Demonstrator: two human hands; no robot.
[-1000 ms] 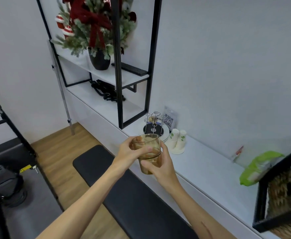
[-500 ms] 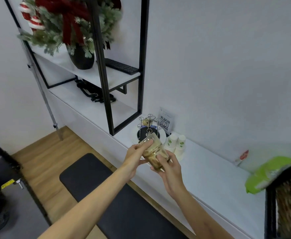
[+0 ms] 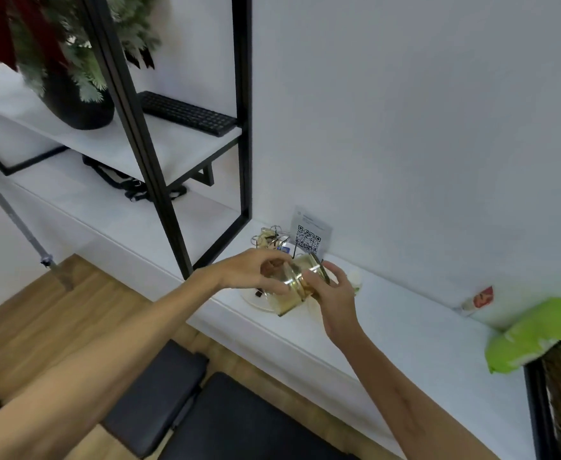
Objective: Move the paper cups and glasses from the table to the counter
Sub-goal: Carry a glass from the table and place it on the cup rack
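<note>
White wall fills the far side of the head view, and along its foot runs a long white counter [image 3: 415, 330] from far left to near right. We stand over it with both arms reaching forward above a dark padded bench [image 3: 226, 416] and a strip of wooden floor [image 3: 40, 313].

Our left hand [image 3: 250, 272] and right hand [image 3: 332, 293] meet over the counter's near edge, both wrapped around amber glasses [image 3: 294, 287], which look like two nested together, tilted well over to one side. Our left fingers curl around the near end, our right fingers close on the far end; motion blur keeps us from telling exactly where one glass stops and the other starts. The glasses hang above a pale round tray [image 3: 255, 302] and we cannot tell whether they touch it.

Just beyond our hands a wire cup rack [image 3: 270, 239] stands on that tray, with another amber glass [image 3: 267, 234] on it, so the rack's prongs crowd the space behind the glasses. A QR code sign [image 3: 309, 235] leans on the wall just right of the rack. A white paper cup [image 3: 354, 281] peeks out from behind our right hand, mostly hidden.

To the left, a black metal shelf frame [image 3: 242, 127] rises from the counter, carrying a black keyboard [image 3: 186, 113] and a dark pot [image 3: 76, 104] of greenery. Well apart to the right lie a green bag [image 3: 534, 336] and a small red and white packet [image 3: 478, 298] against the wall.
</note>
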